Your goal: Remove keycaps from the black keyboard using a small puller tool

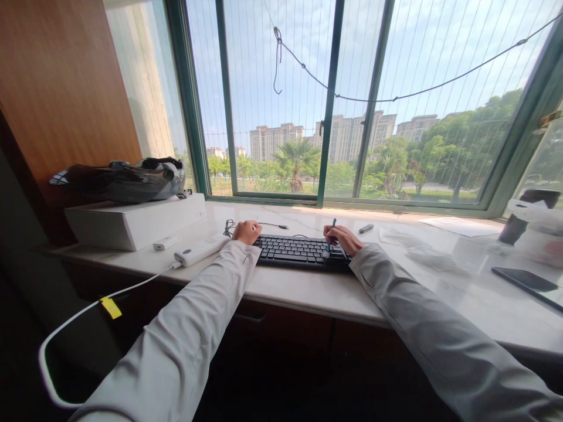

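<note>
A black keyboard (292, 253) lies along the front of the white countertop. My left hand (247, 232) is closed at its left end, fingers curled at the keyboard's edge; the fingertips are partly hidden. Between the fingers of my right hand (343, 239) is a small brush (333, 225) with a blue handle, held nearly upright. Its pale bristles touch the keys toward the keyboard's right side, where my hand covers some of them. A thin black cable (277, 225) with a plug runs behind the keyboard.
To the left, a white device (200, 250) has a white cable (132, 287) hanging off the edge. A helmet (127, 180) sits on a white box (136, 220). Rightward are a small grey stick (366, 228), plastic bags (431, 258), paper (460, 226) and a dark flat device (525, 279).
</note>
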Action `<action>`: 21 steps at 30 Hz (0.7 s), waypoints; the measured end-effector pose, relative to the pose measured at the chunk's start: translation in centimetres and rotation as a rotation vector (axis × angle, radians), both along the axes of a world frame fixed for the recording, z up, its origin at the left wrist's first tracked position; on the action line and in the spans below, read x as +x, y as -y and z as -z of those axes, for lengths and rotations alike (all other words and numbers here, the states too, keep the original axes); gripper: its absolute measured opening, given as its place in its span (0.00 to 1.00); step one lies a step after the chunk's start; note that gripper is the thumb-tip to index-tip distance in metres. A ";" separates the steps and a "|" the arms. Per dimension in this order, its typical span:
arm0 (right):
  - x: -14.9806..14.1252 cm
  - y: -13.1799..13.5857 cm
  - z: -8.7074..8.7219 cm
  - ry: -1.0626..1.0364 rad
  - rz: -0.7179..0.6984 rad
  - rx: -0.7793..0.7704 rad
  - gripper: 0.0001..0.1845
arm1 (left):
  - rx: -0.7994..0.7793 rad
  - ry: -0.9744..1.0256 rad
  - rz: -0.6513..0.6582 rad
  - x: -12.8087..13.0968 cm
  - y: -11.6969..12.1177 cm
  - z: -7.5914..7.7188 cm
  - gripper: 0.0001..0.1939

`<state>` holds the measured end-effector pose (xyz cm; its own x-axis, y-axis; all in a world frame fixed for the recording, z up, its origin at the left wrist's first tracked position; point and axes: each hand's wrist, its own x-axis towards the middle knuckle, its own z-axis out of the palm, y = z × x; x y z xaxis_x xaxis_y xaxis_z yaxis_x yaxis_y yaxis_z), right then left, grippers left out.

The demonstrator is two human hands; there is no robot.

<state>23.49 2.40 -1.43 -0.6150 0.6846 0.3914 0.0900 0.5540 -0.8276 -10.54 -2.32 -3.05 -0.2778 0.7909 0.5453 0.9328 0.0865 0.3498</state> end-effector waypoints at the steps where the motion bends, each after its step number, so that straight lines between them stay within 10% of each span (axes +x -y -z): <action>1: 0.0 0.0 0.0 0.006 -0.008 0.001 0.08 | 0.003 0.000 0.001 0.0 0.0 0.0 0.15; 13: -0.1 0.9 -0.6 0.008 -0.009 -0.064 0.10 | 0.011 0.006 0.000 -0.1 -0.1 0.1 0.14; 21: 0.5 0.4 -0.7 0.116 0.156 0.223 0.12 | 0.011 -0.003 -0.023 0.3 0.2 0.0 0.15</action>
